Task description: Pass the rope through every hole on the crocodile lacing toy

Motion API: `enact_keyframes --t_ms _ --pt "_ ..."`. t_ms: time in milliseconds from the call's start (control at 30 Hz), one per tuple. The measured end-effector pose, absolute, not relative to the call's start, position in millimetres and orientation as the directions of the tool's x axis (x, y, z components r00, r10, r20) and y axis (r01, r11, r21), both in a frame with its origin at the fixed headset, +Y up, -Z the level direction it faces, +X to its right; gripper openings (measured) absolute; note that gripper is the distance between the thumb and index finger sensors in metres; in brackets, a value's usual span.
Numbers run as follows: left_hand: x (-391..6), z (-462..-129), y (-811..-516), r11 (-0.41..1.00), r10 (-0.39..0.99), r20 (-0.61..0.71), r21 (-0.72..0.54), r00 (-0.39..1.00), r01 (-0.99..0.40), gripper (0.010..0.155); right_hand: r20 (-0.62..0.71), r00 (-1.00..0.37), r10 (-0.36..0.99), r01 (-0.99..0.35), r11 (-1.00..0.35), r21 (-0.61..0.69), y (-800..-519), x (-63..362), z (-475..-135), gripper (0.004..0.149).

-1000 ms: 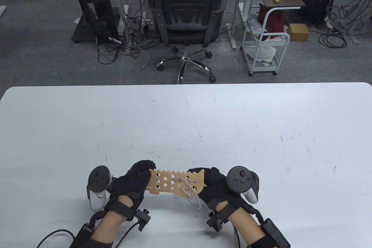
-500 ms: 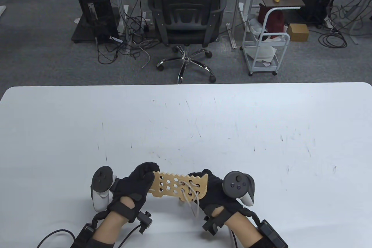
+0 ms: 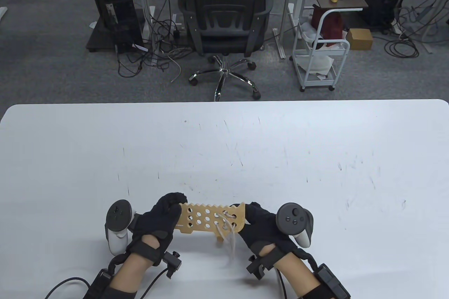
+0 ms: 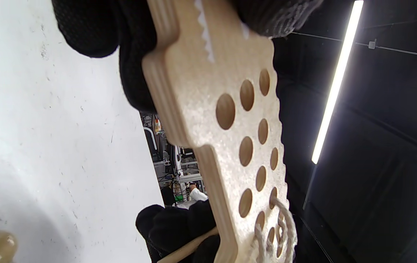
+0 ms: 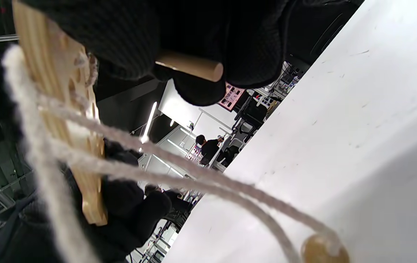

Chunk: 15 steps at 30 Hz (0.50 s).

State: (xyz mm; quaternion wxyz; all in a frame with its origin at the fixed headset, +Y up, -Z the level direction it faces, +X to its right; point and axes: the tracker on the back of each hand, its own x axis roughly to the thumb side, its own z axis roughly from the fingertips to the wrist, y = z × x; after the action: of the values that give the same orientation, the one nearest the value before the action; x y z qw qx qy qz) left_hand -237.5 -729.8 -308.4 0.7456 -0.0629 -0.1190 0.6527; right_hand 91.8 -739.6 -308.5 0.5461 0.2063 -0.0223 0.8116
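Note:
The wooden crocodile board (image 3: 205, 220) with several holes is held just above the table, between both hands. My left hand (image 3: 172, 210) grips its left end; in the left wrist view the fingers (image 4: 128, 40) wrap that end of the board (image 4: 237, 120). My right hand (image 3: 253, 217) is at the board's right end and pinches the rope's wooden needle (image 5: 190, 66). The white rope (image 3: 227, 230) is laced through the right-hand holes, and loose loops hang below the board. The rope (image 5: 164, 160) ends in a wooden bead (image 5: 324, 250) near the table.
The white table (image 3: 224, 151) stretches wide beyond the hands. An office chair (image 3: 224, 15) and a white cart (image 3: 321, 53) stand on the floor past the far edge.
Both hands and the board dipped slightly right and down, then came back up and left. The hanging rope loops swung below the board. Both grips are unchanged.

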Motion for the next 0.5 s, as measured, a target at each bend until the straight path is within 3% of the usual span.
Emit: enact_keyframes --t_ms 500 --pt "-251 -312 -731 0.122 0.991 0.077 -0.184 0.11 -0.975 0.051 0.319 -0.305 0.897 -0.932 -0.35 0.093 -735 115 -313 0.042"
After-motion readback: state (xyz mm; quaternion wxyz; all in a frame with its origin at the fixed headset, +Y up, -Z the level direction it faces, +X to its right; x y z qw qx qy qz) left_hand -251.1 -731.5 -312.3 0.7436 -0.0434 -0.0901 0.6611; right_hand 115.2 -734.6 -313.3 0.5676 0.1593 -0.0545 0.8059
